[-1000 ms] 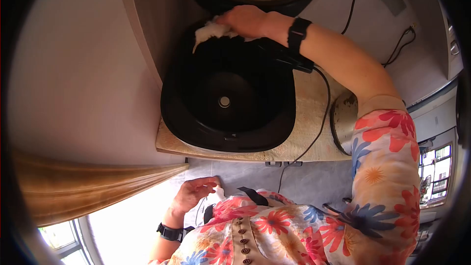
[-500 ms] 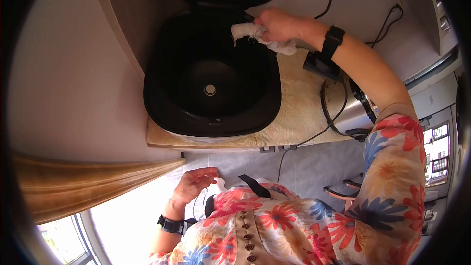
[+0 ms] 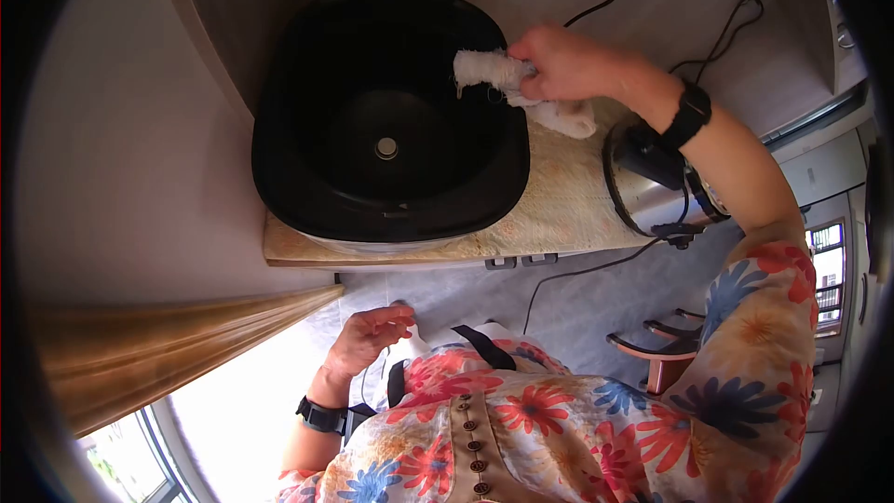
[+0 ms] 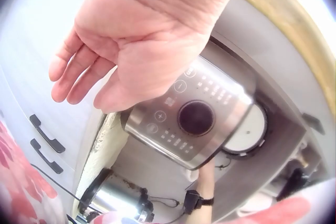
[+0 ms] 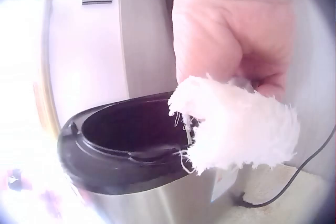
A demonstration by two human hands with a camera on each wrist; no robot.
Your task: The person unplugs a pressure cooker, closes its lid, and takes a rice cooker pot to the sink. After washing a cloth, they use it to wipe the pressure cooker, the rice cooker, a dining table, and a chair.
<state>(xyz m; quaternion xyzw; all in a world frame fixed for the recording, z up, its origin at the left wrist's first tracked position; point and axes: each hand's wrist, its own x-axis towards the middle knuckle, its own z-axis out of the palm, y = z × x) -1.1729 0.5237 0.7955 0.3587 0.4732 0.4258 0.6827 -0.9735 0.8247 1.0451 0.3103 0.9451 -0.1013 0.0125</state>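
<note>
My right hand [image 3: 579, 65] grips a bunched white cloth [image 3: 486, 67] with frayed edges, held over the right rim of a rice cooker [image 3: 391, 221]. In the right wrist view the cloth [image 5: 241, 129] hangs below the hand [image 5: 231, 29], beside the cooker's black opening. The lid is raised at the back; a round metal sensor [image 3: 386, 148] shows on the bare floor inside. My left hand [image 3: 370, 340] hangs in front of the counter, holding nothing. Its fingers are loosely bent in the left wrist view, before the cooker's button panel [image 4: 173, 129].
A patterned mat [image 3: 563, 182] covers the counter under the cooker. To the right lies a steel appliance [image 3: 643, 200], with a black cable [image 3: 587, 266] running over the counter's front edge. A side panel [image 3: 209, 47] rises close on the left. A chair [image 3: 666, 354] stands below.
My right hand has moved the cloth from the cooker's back edge to its right rim. The head view has shifted, bringing more of the steel appliance and the chair into sight. The left hand stays low.
</note>
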